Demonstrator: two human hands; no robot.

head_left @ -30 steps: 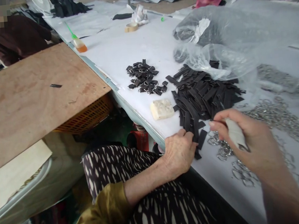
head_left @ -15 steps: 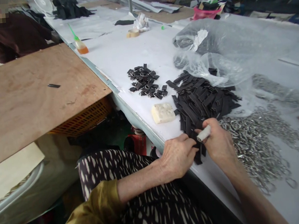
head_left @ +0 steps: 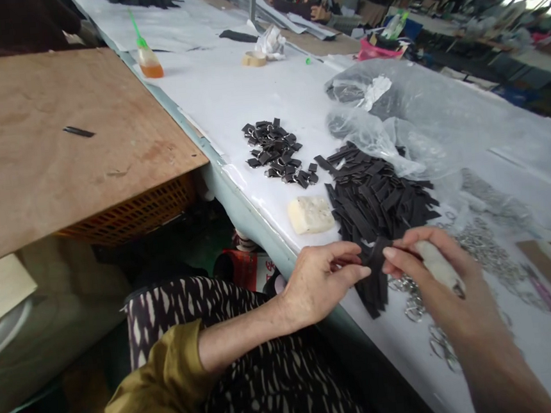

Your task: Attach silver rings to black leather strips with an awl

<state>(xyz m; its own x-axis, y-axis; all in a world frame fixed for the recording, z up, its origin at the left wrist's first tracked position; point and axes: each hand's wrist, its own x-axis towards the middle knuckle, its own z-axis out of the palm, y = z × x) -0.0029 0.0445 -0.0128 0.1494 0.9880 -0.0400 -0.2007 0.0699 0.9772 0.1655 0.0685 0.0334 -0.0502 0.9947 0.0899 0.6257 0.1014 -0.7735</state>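
Observation:
My right hand (head_left: 443,275) pinches the end of a black strip (head_left: 380,252) between thumb and forefinger, with a white-wrapped tool (head_left: 439,266) lying in the same hand. Just left of it, my left hand (head_left: 323,279) has its thumb and fingers apart, the fingertips close to the strip, and nothing shows in it. Beyond the hands lies a pile of black strips (head_left: 375,191). Metal rings (head_left: 484,246) are heaped to the right, partly hidden by my right hand. A cream block (head_left: 311,215) stands left of the strips. Farther back are black loops with rings (head_left: 278,151).
A clear plastic bag (head_left: 406,105) lies behind the strips. Purple scissors (head_left: 546,292) and cardboard (head_left: 549,272) are at the right. At the back stand an orange-liquid bottle (head_left: 149,60) and a tape roll (head_left: 253,58). A wooden board (head_left: 60,167) is on the left; people are beyond.
The view has shifted. My right hand has moved right, turned, and lifted a black strip's end; the tool's tip now points toward me. My left hand's fingers have opened.

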